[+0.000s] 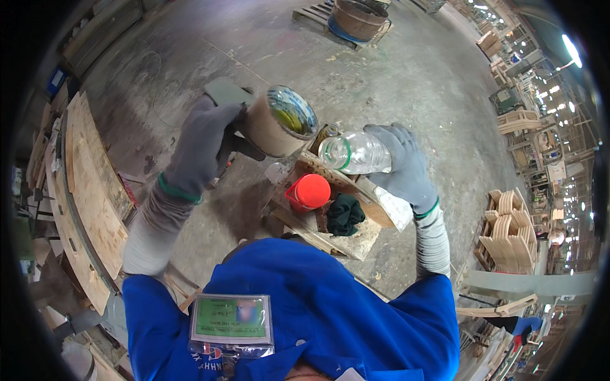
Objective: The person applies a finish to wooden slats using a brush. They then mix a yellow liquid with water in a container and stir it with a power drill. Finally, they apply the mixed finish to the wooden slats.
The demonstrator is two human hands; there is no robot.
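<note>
My left hand [203, 136], in a grey glove, is closed round the side of a stained beige pot [270, 130]. The pot tilts, and a yellow-green colour shows inside its mouth. A flat grey-green piece [227, 92] sticks out beside that hand; whether I hold it too I cannot tell. In my gloved right hand [406, 165] is a clear plastic bottle [362, 152] with a green ring at its neck, lying nearly level, neck toward the pot. Below them, a red bucket [310, 192] and a crumpled dark green cloth [345, 214] sit in a wooden box [365, 244].
Curved wooden panels [95, 190] stand along my left side. A round rusty tub [359, 22] rests on a pallet far ahead. Stacked curved wooden parts [508, 232] are off to the right. Another bottle's neck [329, 131] shows behind the box edge.
</note>
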